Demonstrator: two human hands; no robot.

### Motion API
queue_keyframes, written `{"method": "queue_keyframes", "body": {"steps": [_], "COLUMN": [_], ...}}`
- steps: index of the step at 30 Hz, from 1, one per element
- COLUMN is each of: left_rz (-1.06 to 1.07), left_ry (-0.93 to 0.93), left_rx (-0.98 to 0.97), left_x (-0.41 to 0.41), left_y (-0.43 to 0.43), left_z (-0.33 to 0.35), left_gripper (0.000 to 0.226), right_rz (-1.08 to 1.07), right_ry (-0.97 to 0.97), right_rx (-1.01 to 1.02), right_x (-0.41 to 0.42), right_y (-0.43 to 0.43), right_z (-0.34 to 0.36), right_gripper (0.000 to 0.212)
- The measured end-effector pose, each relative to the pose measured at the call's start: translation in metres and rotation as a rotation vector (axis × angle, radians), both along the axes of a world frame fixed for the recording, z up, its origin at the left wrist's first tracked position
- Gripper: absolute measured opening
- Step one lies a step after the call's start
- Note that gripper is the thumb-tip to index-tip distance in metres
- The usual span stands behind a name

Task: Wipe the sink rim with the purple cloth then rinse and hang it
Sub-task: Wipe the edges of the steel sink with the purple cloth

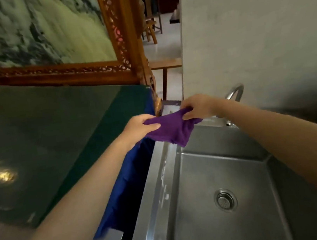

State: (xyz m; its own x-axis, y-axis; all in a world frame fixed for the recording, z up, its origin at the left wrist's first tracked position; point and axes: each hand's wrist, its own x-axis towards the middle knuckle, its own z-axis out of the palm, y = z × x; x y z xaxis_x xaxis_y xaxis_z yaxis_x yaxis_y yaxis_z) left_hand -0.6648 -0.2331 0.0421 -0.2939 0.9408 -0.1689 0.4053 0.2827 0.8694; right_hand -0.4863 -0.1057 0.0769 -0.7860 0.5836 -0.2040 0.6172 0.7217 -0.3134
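The purple cloth (pixel 172 131) is stretched between both hands above the far left corner of the steel sink. My left hand (pixel 140 127) pinches its left end and my right hand (pixel 199 107) grips its upper right edge. The cloth's lower part hangs loose over the sink rim (pixel 157 179), which runs along the basin's left side. The basin holds a round drain (pixel 225 200). A curved faucet (pixel 235 91) rises just behind my right wrist.
A glass-topped table (pixel 45 146) with a dark green surface stands left of the sink, and a blue cloth (pixel 126 185) hangs down its side. A carved wooden frame (pixel 121 33) stands behind it. A grey wall (pixel 253 35) is at the right.
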Motion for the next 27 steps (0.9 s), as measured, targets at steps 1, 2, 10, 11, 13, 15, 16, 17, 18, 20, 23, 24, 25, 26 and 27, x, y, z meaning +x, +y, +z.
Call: {"method": "queue_keyframes", "body": {"steps": [1, 2, 10, 11, 13, 15, 16, 17, 18, 20, 23, 24, 25, 26, 27], "left_rz": [0.023, 0.047, 0.207, 0.188, 0.071, -0.032, -0.036, -0.011, 0.025, 0.075, 0.064, 0.044, 0.027, 0.017, 0.009], "left_ry": [-0.051, -0.085, -0.092, -0.032, 0.165, 0.413, 0.513, 0.589, 0.637, 0.693, 0.769, 0.768, 0.752, 0.72, 0.684], "left_rx": [-0.019, -0.043, -0.177, -0.173, -0.156, -0.123, -0.107, -0.09, -0.072, -0.019, 0.047, 0.06, 0.073, 0.083, 0.087], "left_x": [-0.004, -0.008, -0.01, -0.007, -0.004, -0.005, -0.008, -0.012, -0.015, -0.02, -0.028, -0.031, -0.034, -0.036, -0.039], "left_y": [-0.003, -0.005, -0.017, -0.018, -0.016, -0.008, -0.003, 0.001, 0.005, 0.008, 0.009, 0.011, 0.012, 0.014, 0.016], "left_z": [-0.017, -0.034, -0.155, -0.167, -0.189, -0.207, -0.215, -0.222, -0.228, -0.24, -0.255, -0.259, -0.262, -0.264, -0.267], "left_gripper": [0.021, 0.02, 0.029, 0.028, 0.023, 0.025, 0.027, 0.028, 0.027, 0.024, 0.031, 0.035, 0.038, 0.042, 0.047], "right_rz": [-0.02, -0.044, -0.301, -0.308, -0.35, -0.451, -0.513, -0.575, -0.631, -0.663, -0.509, -0.461, -0.433, -0.419, -0.409], "right_ry": [-0.031, -0.059, -0.08, -0.091, -0.097, -0.049, 0.009, 0.096, 0.206, 0.434, 0.441, 0.403, 0.374, 0.356, 0.349], "right_rx": [0.002, -0.002, -0.073, -0.003, 0.119, 0.144, 0.121, 0.074, -0.002, -0.172, -0.153, -0.105, -0.074, -0.053, -0.043], "right_x": [-0.008, -0.014, -0.042, -0.045, -0.055, -0.068, -0.075, -0.083, -0.09, -0.098, -0.096, -0.093, -0.091, -0.09, -0.09], "right_y": [-0.003, -0.006, -0.023, -0.024, -0.025, -0.021, -0.02, -0.02, -0.022, -0.032, -0.049, -0.049, -0.046, -0.041, -0.035], "right_z": [-0.016, -0.034, -0.174, -0.187, -0.213, -0.234, -0.244, -0.253, -0.261, -0.278, -0.309, -0.317, -0.323, -0.327, -0.328], "right_gripper": [0.027, 0.027, 0.028, 0.027, 0.025, 0.025, 0.026, 0.029, 0.033, 0.042, 0.057, 0.065, 0.07, 0.072, 0.073]}}
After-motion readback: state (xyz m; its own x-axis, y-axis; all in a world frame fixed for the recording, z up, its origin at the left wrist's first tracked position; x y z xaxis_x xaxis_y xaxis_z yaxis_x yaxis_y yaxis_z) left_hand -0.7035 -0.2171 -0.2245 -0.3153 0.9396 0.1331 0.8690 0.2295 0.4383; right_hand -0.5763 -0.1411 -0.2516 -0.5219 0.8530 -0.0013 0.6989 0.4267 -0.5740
